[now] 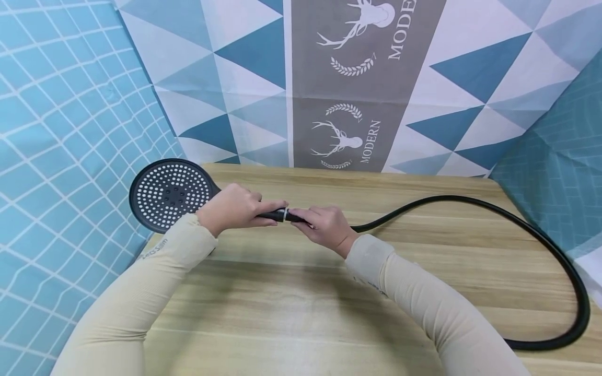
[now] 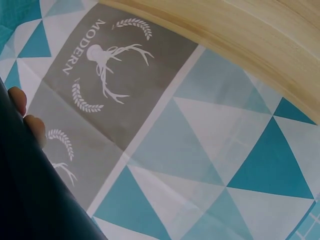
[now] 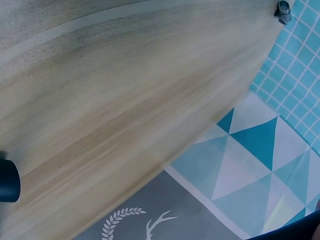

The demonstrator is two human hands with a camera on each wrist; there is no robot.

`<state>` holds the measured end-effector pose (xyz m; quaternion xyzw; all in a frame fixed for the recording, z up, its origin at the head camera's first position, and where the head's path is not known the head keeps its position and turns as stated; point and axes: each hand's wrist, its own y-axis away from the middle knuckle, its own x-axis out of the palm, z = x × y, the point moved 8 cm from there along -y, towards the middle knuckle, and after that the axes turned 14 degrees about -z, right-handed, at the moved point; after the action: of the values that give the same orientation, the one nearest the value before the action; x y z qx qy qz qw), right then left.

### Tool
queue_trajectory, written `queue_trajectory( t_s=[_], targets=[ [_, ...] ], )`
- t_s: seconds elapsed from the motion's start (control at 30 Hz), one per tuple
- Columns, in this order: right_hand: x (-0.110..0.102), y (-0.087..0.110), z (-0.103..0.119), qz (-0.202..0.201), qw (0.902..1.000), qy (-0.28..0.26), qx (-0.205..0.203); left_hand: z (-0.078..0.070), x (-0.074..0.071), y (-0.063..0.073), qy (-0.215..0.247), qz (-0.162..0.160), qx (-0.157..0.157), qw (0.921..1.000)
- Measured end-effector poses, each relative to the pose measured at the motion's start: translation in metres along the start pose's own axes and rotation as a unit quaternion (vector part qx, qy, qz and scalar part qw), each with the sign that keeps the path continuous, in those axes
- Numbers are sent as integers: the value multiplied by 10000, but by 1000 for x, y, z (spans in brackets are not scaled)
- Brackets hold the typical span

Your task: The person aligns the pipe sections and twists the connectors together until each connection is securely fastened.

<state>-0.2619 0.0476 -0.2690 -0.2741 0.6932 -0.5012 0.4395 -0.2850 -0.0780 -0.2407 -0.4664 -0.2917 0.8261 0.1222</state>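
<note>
A black handheld shower head (image 1: 171,196) with a round, white-dotted face is on the left in the head view. My left hand (image 1: 235,206) grips its handle, thumb lying along it. Just right of that, my right hand (image 1: 326,224) pinches the end of a black shower hose (image 1: 508,214). Handle and hose end meet at a light ring (image 1: 285,214) between the hands; whether they are joined I cannot tell. From my right hand the hose loops out to the right. In the left wrist view, fingertips (image 2: 34,131) show beside a large dark shape.
A wood-grain table (image 1: 291,313) lies beneath both hands. Behind it stands a patterned wall covering (image 1: 254,78), with blue tile-print sheets (image 1: 70,130) on the left. A small metal fitting (image 3: 282,12) sits near the table edge in the right wrist view.
</note>
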Motion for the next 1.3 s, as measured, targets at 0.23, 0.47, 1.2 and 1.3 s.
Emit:
queue_trajectory(
  t_s=[0.23,0.47,1.2,1.3],
  targets=[
    [3,-2,-5,301,9989,-26,367,1,1,0,-125,-136,57,9998],
    [6,-1,-9,598,9954,-96,743,1,1,3,-174,-162,117,9996],
    [3,0,1,-64,9998,183,32,-1,-5,2,-139,-80,-83,9998],
    [4,0,0,42,9998,192,95,0,-4,4,-91,-79,-101,9999]
  ],
)
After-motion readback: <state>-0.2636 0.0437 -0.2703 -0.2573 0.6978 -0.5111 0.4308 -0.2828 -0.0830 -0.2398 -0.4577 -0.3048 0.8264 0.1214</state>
